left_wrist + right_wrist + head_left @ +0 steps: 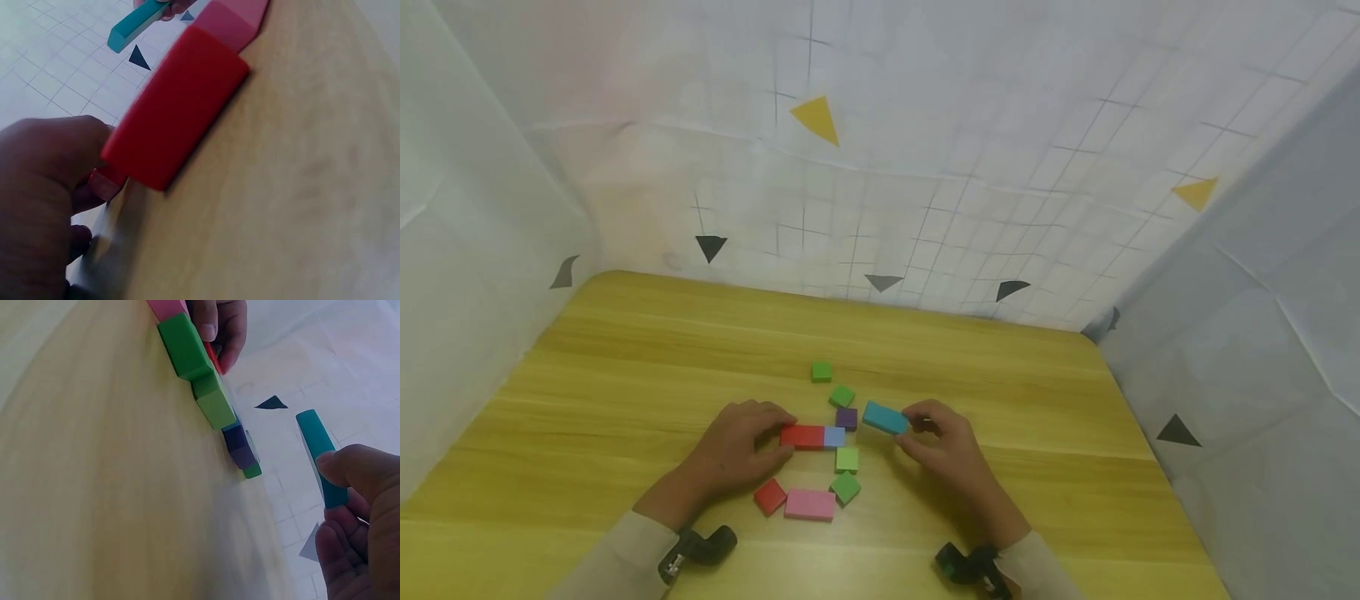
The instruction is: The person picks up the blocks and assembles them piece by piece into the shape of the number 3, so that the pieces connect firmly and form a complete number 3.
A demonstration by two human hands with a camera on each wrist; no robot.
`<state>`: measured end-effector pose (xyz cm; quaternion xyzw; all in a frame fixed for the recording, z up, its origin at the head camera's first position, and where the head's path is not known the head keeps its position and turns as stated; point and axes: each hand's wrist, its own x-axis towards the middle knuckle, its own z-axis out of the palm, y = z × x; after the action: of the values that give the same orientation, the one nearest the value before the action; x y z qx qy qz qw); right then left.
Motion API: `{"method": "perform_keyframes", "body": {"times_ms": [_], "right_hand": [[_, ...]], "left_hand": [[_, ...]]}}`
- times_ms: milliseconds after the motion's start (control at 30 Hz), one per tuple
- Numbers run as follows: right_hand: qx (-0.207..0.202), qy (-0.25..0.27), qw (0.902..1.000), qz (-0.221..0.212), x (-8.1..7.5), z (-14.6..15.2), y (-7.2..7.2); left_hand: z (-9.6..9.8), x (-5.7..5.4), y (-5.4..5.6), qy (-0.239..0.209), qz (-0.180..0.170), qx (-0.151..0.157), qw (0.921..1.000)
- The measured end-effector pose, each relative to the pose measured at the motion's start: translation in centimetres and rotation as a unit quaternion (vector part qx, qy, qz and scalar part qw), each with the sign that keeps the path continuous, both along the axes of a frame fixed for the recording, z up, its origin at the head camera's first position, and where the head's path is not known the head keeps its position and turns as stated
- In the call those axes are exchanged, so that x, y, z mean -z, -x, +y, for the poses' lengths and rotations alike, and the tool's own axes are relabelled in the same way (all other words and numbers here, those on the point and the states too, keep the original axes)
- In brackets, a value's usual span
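Observation:
My right hand (951, 446) pinches a teal-blue rectangular block (885, 417) between thumb and fingers. The right wrist view shows that block (320, 453) raised off the table. At the left, my left hand (741, 446) has its thumb and fingers on either side of a long red block (802, 437), gripping its left end on the table. A small light-blue block (834, 437) touches the red block's right end. Beside it are a purple block (847, 418) and a light-green block (847, 460).
Nearer the body lie a red square block (770, 497), a pink rectangular block (809, 504) and a green block (846, 488). Two green blocks (822, 372) lie farther back. The wooden table (1037, 400) meets white sheets (925, 208) at its back and sides.

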<state>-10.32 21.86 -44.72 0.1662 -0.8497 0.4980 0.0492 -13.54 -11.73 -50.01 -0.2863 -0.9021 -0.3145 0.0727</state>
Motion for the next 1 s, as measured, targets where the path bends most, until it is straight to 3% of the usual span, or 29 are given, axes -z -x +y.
{"method": "perform_keyframes", "body": {"times_ms": [67,267,433,800,1000], "right_hand": [[-0.004,-0.002,1.0,-0.003,-0.3,-0.3,0.1],[-0.002,0.004,1.0,0.002,2.6,0.3,1.4],[-0.005,0.011,0.9999,0.011,3.2,0.5,1.7],[-0.009,0.021,0.9995,0.02,2.9,-0.5,2.4],[-0.033,0.022,0.9992,0.008,0.3,-2.2,2.0]], "left_hand": [[0.1,0.1,0.0,-0.003,0.001,0.002,1.0],[0.1,0.2,-0.1,-0.001,0.003,0.001,1.0],[0.1,0.0,0.0,0.0,0.006,0.002,1.0],[0.0,-0.1,0.1,-0.001,0.0,-0.003,1.0],[-0.1,0.1,0.1,0.0,0.005,0.001,1.0]]}}
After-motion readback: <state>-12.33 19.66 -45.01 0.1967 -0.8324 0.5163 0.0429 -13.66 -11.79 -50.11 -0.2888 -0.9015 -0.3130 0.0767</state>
